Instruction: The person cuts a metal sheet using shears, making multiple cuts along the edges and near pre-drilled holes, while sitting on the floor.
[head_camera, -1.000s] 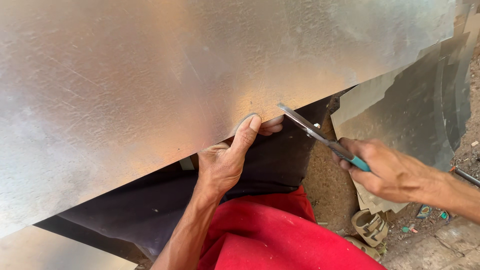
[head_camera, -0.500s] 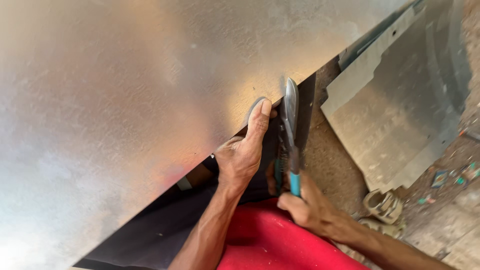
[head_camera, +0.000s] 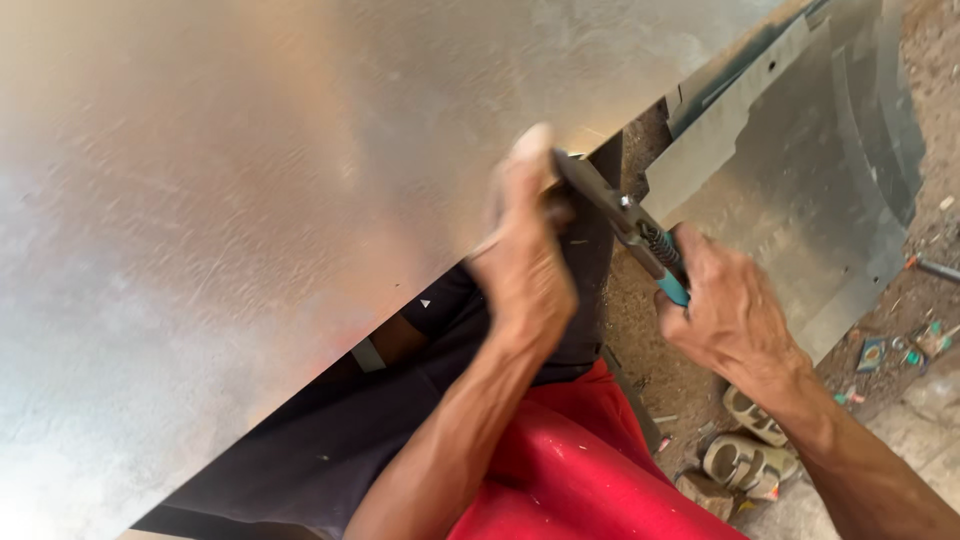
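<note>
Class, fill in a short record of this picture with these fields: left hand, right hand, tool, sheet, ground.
left hand: left hand grips the edge of the metal sheet
right hand: right hand holds the snips by the blue handles
tool: blades at the sheet's edge, beside the left thumb
sheet: large, shiny, fills the upper left
ground: offcut sheet, sandals, small scraps

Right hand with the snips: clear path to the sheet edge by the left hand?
Probably yes. The right hand holds the snips with their blades already at the metal sheet edge beside the left hand; nothing lies between.
</note>
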